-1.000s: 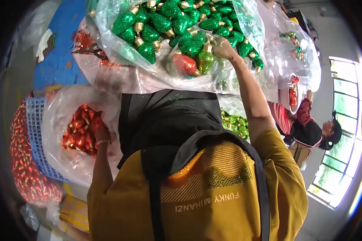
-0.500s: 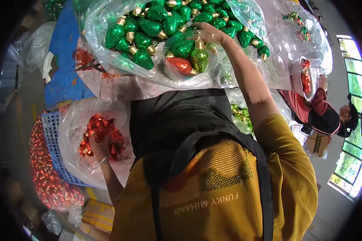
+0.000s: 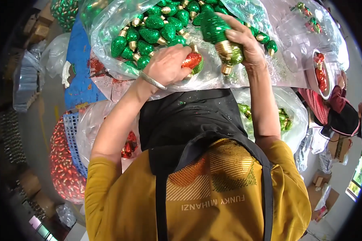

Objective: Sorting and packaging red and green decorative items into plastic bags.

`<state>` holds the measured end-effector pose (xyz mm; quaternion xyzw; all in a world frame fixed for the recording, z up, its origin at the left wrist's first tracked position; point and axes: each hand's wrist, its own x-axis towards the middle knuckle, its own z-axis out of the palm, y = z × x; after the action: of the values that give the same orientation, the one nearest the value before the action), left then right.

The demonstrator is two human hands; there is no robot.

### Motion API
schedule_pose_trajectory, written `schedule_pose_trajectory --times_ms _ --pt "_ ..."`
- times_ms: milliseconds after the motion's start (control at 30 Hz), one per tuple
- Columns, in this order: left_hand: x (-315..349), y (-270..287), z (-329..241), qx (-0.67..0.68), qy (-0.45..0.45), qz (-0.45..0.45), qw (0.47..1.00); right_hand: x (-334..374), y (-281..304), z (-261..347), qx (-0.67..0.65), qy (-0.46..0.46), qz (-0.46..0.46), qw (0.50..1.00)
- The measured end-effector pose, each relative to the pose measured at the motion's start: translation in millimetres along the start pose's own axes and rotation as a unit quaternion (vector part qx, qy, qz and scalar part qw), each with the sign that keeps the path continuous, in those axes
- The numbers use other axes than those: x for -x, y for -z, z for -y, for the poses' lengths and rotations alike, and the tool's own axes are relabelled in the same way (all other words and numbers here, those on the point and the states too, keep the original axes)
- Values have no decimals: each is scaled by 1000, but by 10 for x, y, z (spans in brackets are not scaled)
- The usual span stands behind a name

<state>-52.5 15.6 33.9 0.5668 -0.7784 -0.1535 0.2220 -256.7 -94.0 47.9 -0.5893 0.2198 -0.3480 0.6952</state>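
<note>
Now, upper centre, the right hand (image 3: 247, 43) clutches a green glitter bulb (image 3: 213, 27) and a lime bulb (image 3: 237, 55); the left hand (image 3: 168, 64) pinches a red glitter bulb (image 3: 192, 60). Crowded, the right-hand pair could slip.

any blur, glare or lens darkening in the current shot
Head view: motion blur streaks the green bulb in the right hand, while the left hand looks sharper; also head view: the window shows bright, and the fisheye rim falls dark.

Of the hands, the left hand (image 3: 166, 64) grasps a red bulb (image 3: 192, 60), the right hand (image 3: 250, 45) green bulbs (image 3: 212, 27).
</note>
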Motion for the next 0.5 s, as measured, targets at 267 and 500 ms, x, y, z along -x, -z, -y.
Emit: schedule_pose_trajectory --times_ms 267,500 --pt "342 -336 -452 -57 -17 -34 998 -50 -140 -10 361 -21 93 928" --pt "486 -572 -348 -185 -42 -145 971 -284 -121 167 460 -42 192 866"
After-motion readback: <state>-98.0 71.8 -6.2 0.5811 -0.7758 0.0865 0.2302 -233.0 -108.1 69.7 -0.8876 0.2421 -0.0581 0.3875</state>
